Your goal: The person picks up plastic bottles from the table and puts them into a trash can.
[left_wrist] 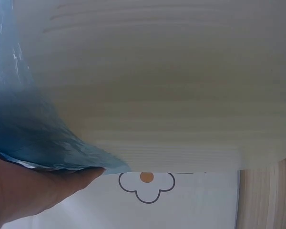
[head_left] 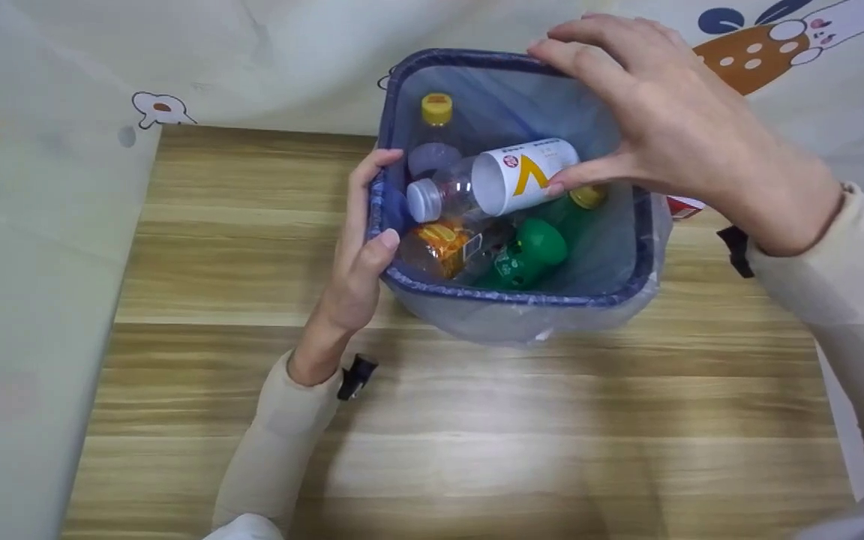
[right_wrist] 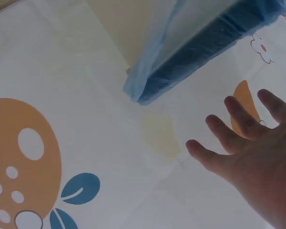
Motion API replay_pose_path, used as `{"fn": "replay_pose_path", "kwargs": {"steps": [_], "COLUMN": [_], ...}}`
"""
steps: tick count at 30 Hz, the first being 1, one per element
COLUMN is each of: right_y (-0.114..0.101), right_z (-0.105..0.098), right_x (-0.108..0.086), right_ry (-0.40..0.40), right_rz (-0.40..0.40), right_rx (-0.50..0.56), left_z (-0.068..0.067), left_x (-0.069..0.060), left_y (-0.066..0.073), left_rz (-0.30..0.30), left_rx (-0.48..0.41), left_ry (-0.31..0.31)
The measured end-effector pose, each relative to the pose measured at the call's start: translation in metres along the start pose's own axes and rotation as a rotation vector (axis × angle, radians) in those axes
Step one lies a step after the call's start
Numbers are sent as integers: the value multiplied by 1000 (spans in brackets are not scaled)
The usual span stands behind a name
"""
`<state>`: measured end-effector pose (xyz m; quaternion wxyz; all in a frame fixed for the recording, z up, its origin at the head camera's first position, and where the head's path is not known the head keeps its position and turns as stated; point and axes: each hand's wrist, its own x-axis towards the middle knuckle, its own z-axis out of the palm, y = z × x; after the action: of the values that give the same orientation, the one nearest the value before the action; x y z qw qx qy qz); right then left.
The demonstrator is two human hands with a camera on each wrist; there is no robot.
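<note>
A trash bin [head_left: 514,298] lined with a translucent bluish bag holds several plastic bottles. Topmost lies a clear bottle [head_left: 529,172] with a white label and a whitish cap pointing left. Around it are a yellow-capped bottle [head_left: 436,131], an orange-labelled bottle [head_left: 443,247] and a green bottle [head_left: 529,255]. My left hand [head_left: 361,270] grips the bin's left rim, thumb and a finger over the edge. Above the bin's right side, my right hand [head_left: 672,112] is spread wide; its thumb overlaps the white label in the head view, and whether they touch I cannot tell.
The bin stands on a wood-grain surface [head_left: 477,435]. Behind it hangs a pale cloth [head_left: 289,60] printed with cartoon figures, which also covers the left side. A small red and white item [head_left: 685,207] shows at the bin's right. Each wrist carries a black camera mount [head_left: 358,376].
</note>
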<state>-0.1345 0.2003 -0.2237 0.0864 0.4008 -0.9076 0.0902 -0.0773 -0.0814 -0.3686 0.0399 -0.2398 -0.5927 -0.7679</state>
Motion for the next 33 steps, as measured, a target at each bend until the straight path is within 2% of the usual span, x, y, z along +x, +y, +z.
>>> {"fn": "replay_pose_path", "kwargs": {"steps": [8,15,23,28,33], "right_y": [7,17,44,65,74], "right_z": [-1,1,-3,2,8], "right_x": [-12,-27,-61,-80,-89], "right_ry": [-9,34,45,44,24], "right_rz": [71,117,312,354,404], "right_rx": [-15,0,37,50,59], "left_z": [-2,-4,-4,-5,-6], "left_x": [0,-3,-3,-4,-7], "left_y": [1,3,3,5,7], "left_rz": [7,0,10,-4,-11], "left_rx": [6,29,29,27,30], "left_ry": [4,14,22,32,48]}}
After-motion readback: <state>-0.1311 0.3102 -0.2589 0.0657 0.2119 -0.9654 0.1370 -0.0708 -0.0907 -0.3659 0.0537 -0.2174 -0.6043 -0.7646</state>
